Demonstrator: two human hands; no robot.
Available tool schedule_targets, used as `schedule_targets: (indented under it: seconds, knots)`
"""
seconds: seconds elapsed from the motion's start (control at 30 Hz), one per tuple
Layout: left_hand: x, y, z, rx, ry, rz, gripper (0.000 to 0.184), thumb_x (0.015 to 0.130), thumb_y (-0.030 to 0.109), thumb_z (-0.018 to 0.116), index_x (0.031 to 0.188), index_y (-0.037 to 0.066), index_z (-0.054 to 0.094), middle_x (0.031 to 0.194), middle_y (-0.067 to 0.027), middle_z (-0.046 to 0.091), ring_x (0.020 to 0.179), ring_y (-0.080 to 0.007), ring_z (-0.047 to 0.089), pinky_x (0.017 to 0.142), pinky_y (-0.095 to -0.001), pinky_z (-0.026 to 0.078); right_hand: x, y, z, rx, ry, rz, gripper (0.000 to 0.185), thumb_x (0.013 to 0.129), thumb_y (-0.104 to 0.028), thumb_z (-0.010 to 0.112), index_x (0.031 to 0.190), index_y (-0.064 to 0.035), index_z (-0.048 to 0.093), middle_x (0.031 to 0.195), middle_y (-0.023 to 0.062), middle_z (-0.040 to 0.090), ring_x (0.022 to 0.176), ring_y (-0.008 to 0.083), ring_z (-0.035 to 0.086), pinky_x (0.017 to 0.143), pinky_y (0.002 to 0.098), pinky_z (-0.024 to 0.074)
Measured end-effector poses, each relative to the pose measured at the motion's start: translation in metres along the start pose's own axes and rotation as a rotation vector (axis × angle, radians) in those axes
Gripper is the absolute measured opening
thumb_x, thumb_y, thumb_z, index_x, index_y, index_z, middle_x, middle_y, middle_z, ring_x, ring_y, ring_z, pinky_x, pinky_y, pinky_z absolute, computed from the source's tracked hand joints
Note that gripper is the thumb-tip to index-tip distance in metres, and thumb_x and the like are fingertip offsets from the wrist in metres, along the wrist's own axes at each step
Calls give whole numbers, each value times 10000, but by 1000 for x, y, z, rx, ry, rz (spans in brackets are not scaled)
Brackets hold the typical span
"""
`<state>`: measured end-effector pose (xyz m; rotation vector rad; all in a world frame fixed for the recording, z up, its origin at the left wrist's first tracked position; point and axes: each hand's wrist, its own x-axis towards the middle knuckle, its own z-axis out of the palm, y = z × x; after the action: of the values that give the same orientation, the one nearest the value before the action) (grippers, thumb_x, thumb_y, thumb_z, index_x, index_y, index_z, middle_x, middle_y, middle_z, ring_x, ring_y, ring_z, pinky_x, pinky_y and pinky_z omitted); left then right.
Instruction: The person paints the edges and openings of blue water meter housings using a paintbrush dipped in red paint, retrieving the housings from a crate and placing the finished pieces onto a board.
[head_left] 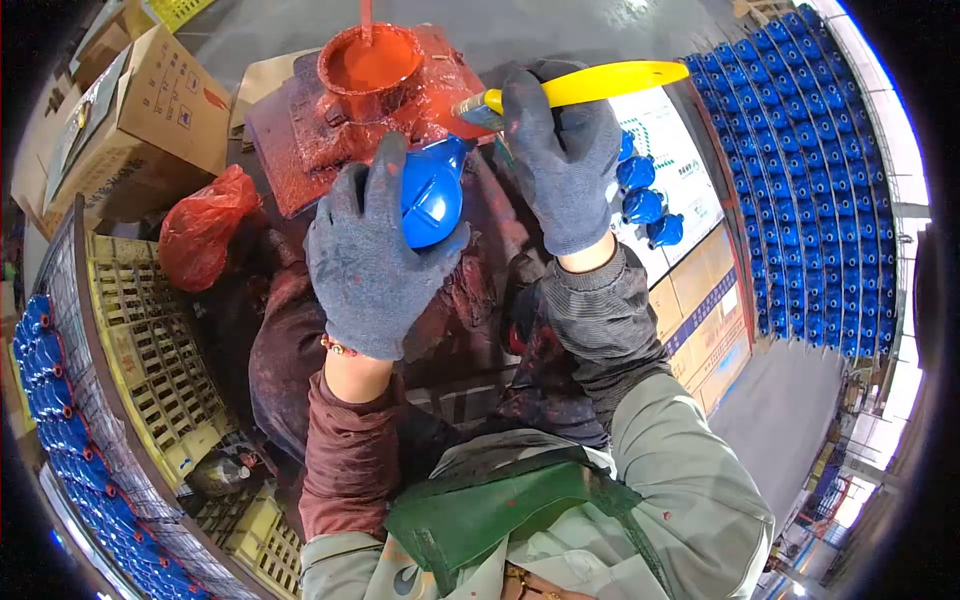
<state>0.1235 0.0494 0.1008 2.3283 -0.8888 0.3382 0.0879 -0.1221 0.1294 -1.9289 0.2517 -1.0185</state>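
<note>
My left hand (pixel 375 250), in a grey glove, grips a shiny blue rounded part (pixel 432 200), its narrow end pointing up and right. In my right hand (pixel 565 150), also gloved, is a paintbrush (pixel 600 83) with a yellow handle. The brush's bristles, wet with red, point left, just above and right of the blue part's narrow end. Beyond both hands, a pot of red paint (pixel 372 62) stands on a red-smeared block, with a stick upright in it.
Several blue parts (pixel 642 206) lie on a white-topped carton at the right. A rack (pixel 815 190) of blue parts stands farther right, another (pixel 75 450) at lower left. At left are a cardboard box (pixel 165 110), a red plastic bag (pixel 205 228) and a yellow crate (pixel 160 360).
</note>
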Motion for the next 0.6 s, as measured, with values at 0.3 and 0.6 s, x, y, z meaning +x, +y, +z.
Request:
schedule_targets:
  seconds: [0.3,0.6]
  knots:
    - [3,-3,-7,-191,-58,-77,828,668,401,798,1370,119,461,1112,-180,574,969,-343,595,820,-423,492,-1,-1,-8,-19,-27,-31,167,881,-141,656,949,10,633,748,74,631,610,140,593,569,261,474]
    - [4,-3,-7,-1937,-116,-745,605,875,432,590,1275,-16,514,1186,-138,609,1055,-242,614,925,-365,496,2,7,4,750,12,347,305,960,-334,569,980,-30,584,793,84,629,688,171,602,627,295,489]
